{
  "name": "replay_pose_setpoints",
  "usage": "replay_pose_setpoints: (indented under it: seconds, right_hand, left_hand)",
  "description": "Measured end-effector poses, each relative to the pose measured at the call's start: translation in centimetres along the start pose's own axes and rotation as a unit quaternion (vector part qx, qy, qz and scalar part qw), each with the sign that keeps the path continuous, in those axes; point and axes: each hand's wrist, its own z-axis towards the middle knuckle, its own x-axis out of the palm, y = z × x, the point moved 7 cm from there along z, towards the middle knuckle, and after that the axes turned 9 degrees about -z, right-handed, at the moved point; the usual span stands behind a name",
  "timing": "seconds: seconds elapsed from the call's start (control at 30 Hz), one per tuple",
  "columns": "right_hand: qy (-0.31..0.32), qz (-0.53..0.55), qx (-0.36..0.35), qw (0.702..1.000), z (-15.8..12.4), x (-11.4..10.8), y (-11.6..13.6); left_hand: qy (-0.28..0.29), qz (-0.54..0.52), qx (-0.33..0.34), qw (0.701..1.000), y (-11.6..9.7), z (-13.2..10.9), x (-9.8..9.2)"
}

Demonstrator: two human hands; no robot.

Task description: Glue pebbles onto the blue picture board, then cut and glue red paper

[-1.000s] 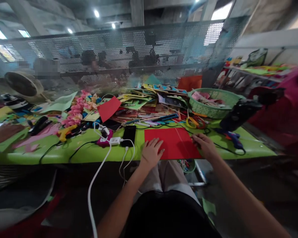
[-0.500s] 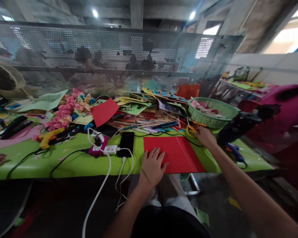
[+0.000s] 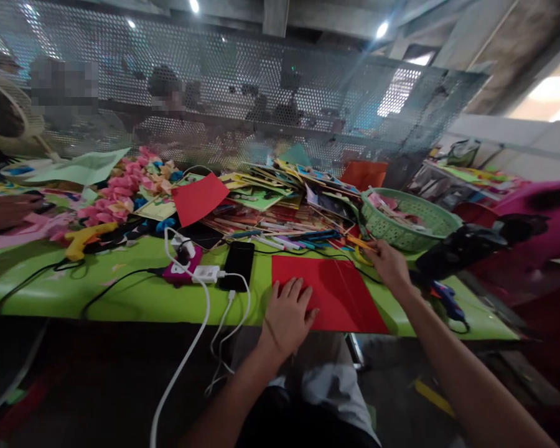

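Note:
A red sheet (image 3: 338, 295) lies flat at the front edge of the green table (image 3: 135, 305). On its left part rests my left hand (image 3: 289, 311), palm down with the fingers spread. My right hand (image 3: 388, 266) is beyond the sheet's far right corner, its fingers closed round an orange, pen-like object (image 3: 360, 242). A yellow ring-shaped item (image 3: 361, 256) lies just under that object. The green basket (image 3: 408, 221) with pink pieces stands behind my right hand. Left of the sheet is a black phone (image 3: 237, 266).
Stacked cards and pens (image 3: 280, 218) fill the table's back. A purple power block (image 3: 182, 267) with white cables sits left of the phone. A yellow glue gun (image 3: 86, 239) lies further left, near another person's hand (image 3: 9, 211). A blue glue gun (image 3: 448, 302) is at the right.
The orange object is now lifted and tilted in my right hand, above the yellow ring. My left hand stays on the red sheet. Another person's hand has moved further in at the left.

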Motion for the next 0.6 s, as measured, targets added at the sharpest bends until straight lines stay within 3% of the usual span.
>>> replay_pose_setpoints:
  seconds: [0.17, 0.37, 0.47, 0.6]
  right_hand:
    - [0.002, 0.005, -0.04, 0.999, 1.3, 2.5, 4.4]
    - [0.055, 0.003, -0.072, 0.996, 2.8, 6.6, 8.5]
    - [0.062, -0.017, -0.08, 0.995, 3.2, 5.3, 7.6]
    - [0.047, -0.087, -0.017, 0.995, 3.4, 1.3, 2.3]
  left_hand:
    - [-0.003, 0.003, -0.002, 1.0, 0.0, 0.0, 0.1]
    - [0.014, 0.012, -0.006, 1.0, 0.1, 0.0, -0.2]
    - [0.025, 0.024, 0.001, 0.999, 0.2, -0.1, -0.3]
    - [0.055, 0.034, 0.019, 0.998, -0.1, -0.4, -0.1]
